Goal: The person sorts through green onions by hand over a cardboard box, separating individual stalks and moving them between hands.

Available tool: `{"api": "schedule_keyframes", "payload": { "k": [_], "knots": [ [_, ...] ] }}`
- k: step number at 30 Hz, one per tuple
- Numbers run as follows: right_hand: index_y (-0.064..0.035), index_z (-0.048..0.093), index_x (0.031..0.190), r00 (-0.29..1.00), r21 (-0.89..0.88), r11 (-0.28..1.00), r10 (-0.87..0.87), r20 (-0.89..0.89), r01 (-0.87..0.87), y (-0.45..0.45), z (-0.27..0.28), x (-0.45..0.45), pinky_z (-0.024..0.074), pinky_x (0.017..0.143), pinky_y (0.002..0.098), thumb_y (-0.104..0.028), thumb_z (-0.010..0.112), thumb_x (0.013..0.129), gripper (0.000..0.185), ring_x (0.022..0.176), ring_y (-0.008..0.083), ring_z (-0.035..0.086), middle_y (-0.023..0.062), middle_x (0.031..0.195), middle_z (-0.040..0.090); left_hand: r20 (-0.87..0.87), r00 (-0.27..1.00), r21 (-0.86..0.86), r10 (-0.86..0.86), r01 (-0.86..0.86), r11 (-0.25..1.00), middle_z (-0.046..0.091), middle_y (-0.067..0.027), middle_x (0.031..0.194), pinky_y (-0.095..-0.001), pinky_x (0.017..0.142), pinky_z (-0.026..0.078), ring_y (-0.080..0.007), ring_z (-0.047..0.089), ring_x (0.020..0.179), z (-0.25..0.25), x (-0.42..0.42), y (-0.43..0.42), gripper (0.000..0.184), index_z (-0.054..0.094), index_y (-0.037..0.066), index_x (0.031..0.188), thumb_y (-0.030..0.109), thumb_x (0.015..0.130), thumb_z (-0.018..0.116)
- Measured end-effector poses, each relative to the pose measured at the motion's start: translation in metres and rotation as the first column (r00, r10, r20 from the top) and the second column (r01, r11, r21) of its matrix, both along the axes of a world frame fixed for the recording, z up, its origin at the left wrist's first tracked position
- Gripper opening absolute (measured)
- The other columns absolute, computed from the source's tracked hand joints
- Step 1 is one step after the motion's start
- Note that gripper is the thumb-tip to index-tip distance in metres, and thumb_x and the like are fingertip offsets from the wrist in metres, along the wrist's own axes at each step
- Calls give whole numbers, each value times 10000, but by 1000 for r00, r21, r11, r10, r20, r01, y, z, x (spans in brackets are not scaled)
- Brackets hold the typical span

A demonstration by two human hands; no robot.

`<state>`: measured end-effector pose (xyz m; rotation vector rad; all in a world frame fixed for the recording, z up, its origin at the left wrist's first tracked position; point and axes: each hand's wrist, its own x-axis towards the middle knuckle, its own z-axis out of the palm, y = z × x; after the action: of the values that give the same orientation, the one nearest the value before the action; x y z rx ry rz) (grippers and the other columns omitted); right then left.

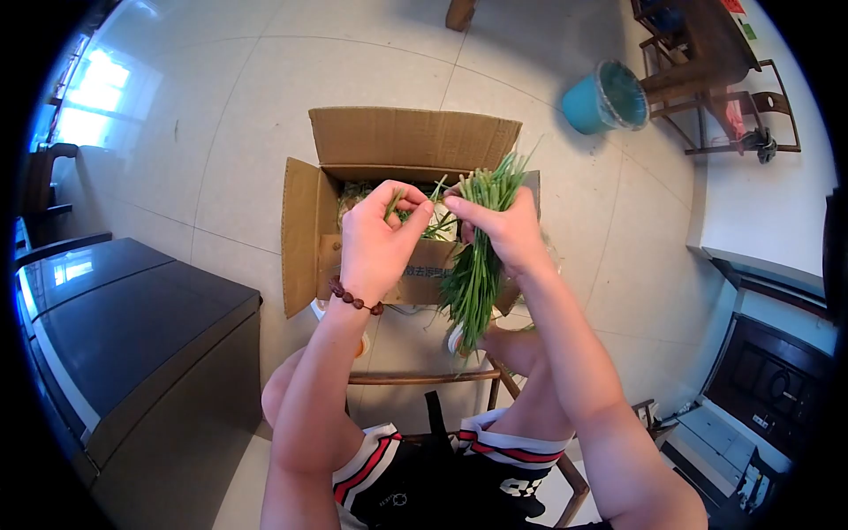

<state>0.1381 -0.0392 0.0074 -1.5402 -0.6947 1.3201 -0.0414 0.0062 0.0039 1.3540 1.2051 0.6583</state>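
Note:
A thick bunch of chives hangs from my right hand, its cut ends pointing up and its green leaves drooping toward my knee. Just left of it, my left hand pinches a few green stalks, thumb against the fingers. The two hands nearly meet at the fingertips. Both are above an open cardboard box, in which more loose greens lie partly hidden behind my hands. A beaded bracelet is on my left wrist.
A blue bin with a liner stands at the upper right, beside wooden furniture. To my left is a large dark cabinet-like block. A wooden bar runs between my legs and the box, on the tiled floor.

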Motion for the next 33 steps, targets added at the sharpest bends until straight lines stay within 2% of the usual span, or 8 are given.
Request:
{"api": "schedule_keyframes", "payload": {
  "k": [10,18,21,24,26,28,32,33],
  "knots": [
    [-29,654,780,1000,7,1000,9,-17,-9,4,-3,-9,453,509,282,-165,799,844,209,533,118,570,25,635,610,-45,999,103,2,2,995,668,34,826,-194,514,320,6,355,548,7,4,-4,103,688,28,945,60,874,755],
    [-22,644,807,999,14,1000,-23,-38,24,5,-2,-5,466,504,287,-124,766,861,168,552,117,584,26,664,623,-19,1000,67,-20,21,998,703,28,837,-194,513,328,5,364,550,-1,-1,-2,175,735,41,1051,56,877,744],
    [-24,640,808,993,-13,994,-108,-49,107,7,-3,-3,466,514,288,-120,770,855,168,549,121,578,26,658,617,-21,1000,86,-23,24,996,713,25,837,-194,530,345,2,415,577,-1,-3,-2,152,745,44,1040,63,890,729],
    [6,668,974,986,42,988,-147,-75,150,9,-14,8,466,513,284,-93,760,849,184,513,121,542,15,642,582,-70,997,52,-30,34,998,716,15,856,-193,548,368,-4,488,620,8,-4,-1,122,740,34,1028,73,916,707],
    [14,675,1019,989,25,990,-141,-53,142,10,-11,12,464,511,282,-90,761,847,218,513,120,543,13,645,584,-108,993,21,-44,47,999,716,10,872,-193,553,378,-7,516,637,2,-6,0,121,732,26,1036,79,934,695],
    [25,688,1094,992,8,992,-129,-4,129,11,-4,12,453,507,274,-83,761,845,281,518,112,544,7,651,586,141,989,24,37,-41,999,707,15,893,-196,529,379,1,510,620,-21,-5,0,143,700,16,1080,101,971,666],
    [23,710,1028,995,35,994,-102,-10,102,10,-3,11,464,530,273,-114,784,839,245,554,106,564,19,678,627,264,963,-66,47,-31,997,698,9,899,-202,573,433,-11,534,636,-28,-8,4,161,666,18,1115,122,993,646],
    [26,712,1041,996,46,995,-87,14,86,9,-3,10,462,531,270,-118,786,842,256,557,101,564,19,695,636,301,951,-154,69,-23,988,698,-2,898,-209,635,455,-28,571,701,-21,-7,4,155,662,22,1109,125,995,643]
  ]
}}
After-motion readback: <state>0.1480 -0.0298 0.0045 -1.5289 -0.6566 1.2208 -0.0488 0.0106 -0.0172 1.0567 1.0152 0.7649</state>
